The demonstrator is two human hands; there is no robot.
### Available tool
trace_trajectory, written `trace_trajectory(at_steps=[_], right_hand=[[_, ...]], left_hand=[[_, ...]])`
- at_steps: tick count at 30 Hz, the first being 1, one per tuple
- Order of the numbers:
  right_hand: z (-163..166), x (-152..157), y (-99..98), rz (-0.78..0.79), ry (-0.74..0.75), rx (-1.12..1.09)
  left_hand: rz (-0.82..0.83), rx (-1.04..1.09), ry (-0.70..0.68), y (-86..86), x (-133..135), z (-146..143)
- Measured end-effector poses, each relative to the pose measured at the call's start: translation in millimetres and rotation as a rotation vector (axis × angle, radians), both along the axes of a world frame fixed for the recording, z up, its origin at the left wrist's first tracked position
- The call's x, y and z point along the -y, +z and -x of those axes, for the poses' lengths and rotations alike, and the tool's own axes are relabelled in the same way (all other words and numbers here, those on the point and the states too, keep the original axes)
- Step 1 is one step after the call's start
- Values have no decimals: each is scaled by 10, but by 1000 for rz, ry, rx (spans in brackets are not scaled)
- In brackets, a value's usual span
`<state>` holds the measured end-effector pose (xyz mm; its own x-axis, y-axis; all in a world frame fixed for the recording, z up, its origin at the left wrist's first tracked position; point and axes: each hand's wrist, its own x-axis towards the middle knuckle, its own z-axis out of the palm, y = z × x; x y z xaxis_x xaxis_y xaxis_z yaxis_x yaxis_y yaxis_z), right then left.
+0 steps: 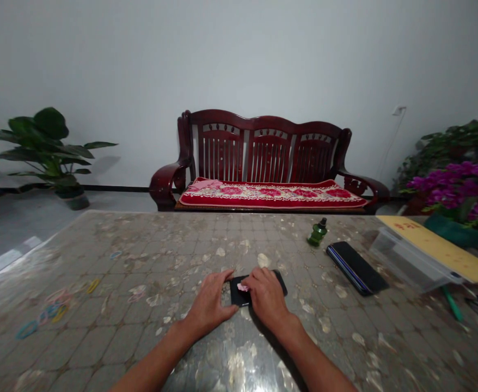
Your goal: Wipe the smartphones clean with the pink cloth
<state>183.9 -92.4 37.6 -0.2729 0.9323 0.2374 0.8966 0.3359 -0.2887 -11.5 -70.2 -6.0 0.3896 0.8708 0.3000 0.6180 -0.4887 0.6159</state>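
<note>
Our forearms [163, 348] reach forward: left hand [209, 298] grips a phone [238, 297], right hand [267, 296] pinches pink cloth [242, 287] on it.

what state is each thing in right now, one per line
phone: flat on the table, partly covered by the right hand
pink scrap: crumpled, in the right hand, over the phone
left hand: thumb and fingers spread around the phone's left end
bottle: upright, top on
black case: lying flat
box: yellow board on top
bands: loose, scattered
mat: spread along the bench
</note>
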Motion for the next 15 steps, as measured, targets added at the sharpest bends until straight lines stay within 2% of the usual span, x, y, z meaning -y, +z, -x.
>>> trace_trajectory(at_steps=[3,8,15], right_hand=[[-130,-61,4,2,-16,7],[-527,-215,24,9,-153,55],[-744,-11,52,71,-81,-41]], left_hand=[[0,-6,3,-7,-1,3],[5,-16,2,5,-13,3],[39,-33,16,54,-7,-6]])
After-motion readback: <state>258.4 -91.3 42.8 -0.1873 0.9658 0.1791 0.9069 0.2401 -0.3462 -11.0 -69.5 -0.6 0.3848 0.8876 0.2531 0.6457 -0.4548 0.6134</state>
